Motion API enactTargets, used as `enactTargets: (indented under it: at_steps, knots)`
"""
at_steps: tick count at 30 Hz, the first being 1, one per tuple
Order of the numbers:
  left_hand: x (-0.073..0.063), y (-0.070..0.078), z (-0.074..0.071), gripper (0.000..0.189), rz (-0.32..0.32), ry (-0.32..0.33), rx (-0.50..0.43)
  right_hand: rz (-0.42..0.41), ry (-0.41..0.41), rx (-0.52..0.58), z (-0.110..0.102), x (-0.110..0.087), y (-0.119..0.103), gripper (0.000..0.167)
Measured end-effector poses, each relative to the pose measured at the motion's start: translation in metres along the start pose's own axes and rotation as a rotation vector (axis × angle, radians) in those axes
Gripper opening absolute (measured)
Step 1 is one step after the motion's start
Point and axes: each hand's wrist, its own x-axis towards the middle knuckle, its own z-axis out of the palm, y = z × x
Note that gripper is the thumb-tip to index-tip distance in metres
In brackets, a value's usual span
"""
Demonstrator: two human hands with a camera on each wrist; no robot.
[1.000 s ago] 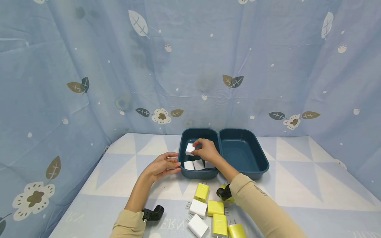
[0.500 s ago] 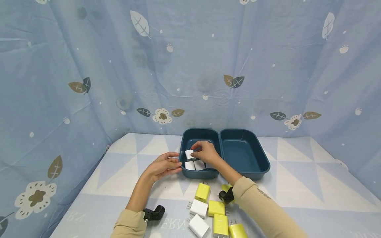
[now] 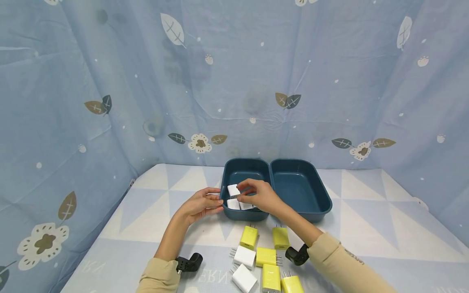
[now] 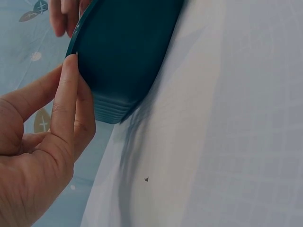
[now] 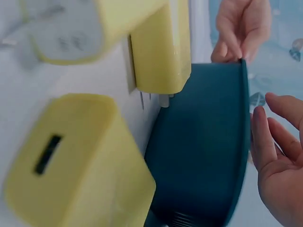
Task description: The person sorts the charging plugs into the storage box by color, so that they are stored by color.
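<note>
Head view: left teal bin [image 3: 244, 215] pinched at rim by left grip [image 3: 200, 204]; right grip [image 3: 261, 196] parted, seemingly empty; white charger [image 3: 233, 189] could be toppled if brushed.

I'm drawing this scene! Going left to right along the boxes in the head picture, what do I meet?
Left hand → left blue box with white plugs inside → right blue box. The right hand overlaps the left box, so I skipped it.
</note>
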Motion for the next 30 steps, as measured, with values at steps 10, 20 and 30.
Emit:
enactTargets:
  at_steps: [10, 20, 30]
  knots:
    - [0.000, 0.000, 0.000, 0.055, 0.002, 0.008, 0.012, -0.050, -0.112, 0.025, -0.009, -0.036, -0.007, 0.034]
    - [0.000, 0.001, 0.000, 0.055, 0.003, 0.006, 0.026, -0.050, -0.220, 0.052, -0.012, -0.061, -0.011, 0.034]
    - [0.000, 0.000, 0.000, 0.056, 0.007, 0.006, 0.027, -0.110, -0.482, 0.044, -0.005, -0.072, -0.007, 0.040]
